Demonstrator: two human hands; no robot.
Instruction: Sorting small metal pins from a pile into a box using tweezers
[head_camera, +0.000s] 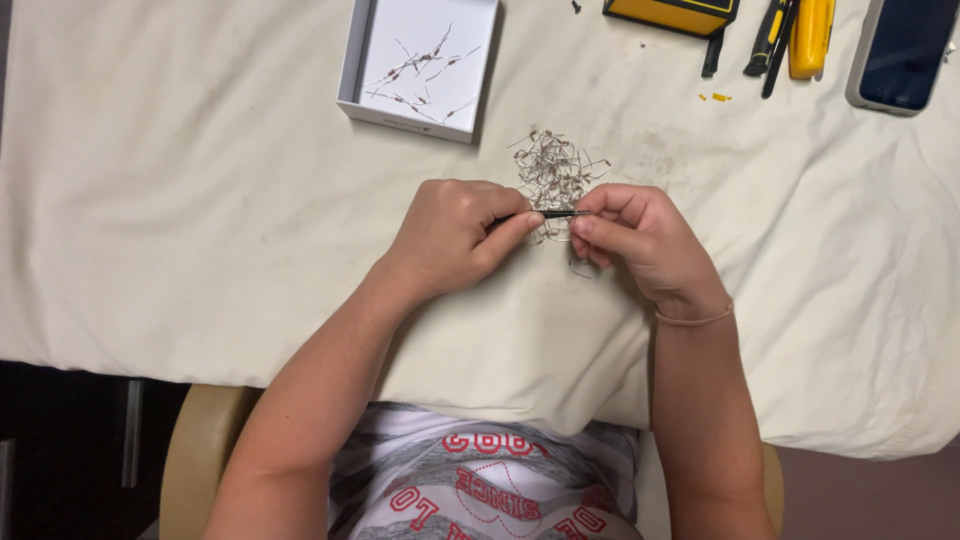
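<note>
As the view runs from left to right across the cloth-covered bench, the entries stand as follows.

Bench cloth: cream fabric, creased, faintly soiled near the middle; it carries everything listed.

Shallow white box: open, at the far left-centre; a few straightened wire-leaded components lie spread inside it, well apart from the hands.

Left hand: grip closed, thumb and forefinger pinched on a thin dark tool, seemingly tweezers, whose tip points toward the other hand.

Loose pile of components: a tangled heap of small parts with bent wire legs, just beyond the knuckles and between both hands.

Right hand: grip closed; fingertips pinch something small at the tool's tip, probably one component lead, though the part itself is too small to make out. A thin band circles the wrist.

Handling note: judged from the pinch, the work goes best with both wrists resting on the cloth, the lead held near its body, and pressure kept light so the wire straightens without kinking or snapping.

Yellow case: far edge, partly out of view.

Yellow-and-black hand tools: side by side, right of the case, untouched.

Phone: dark screen, far right corner.
</note>
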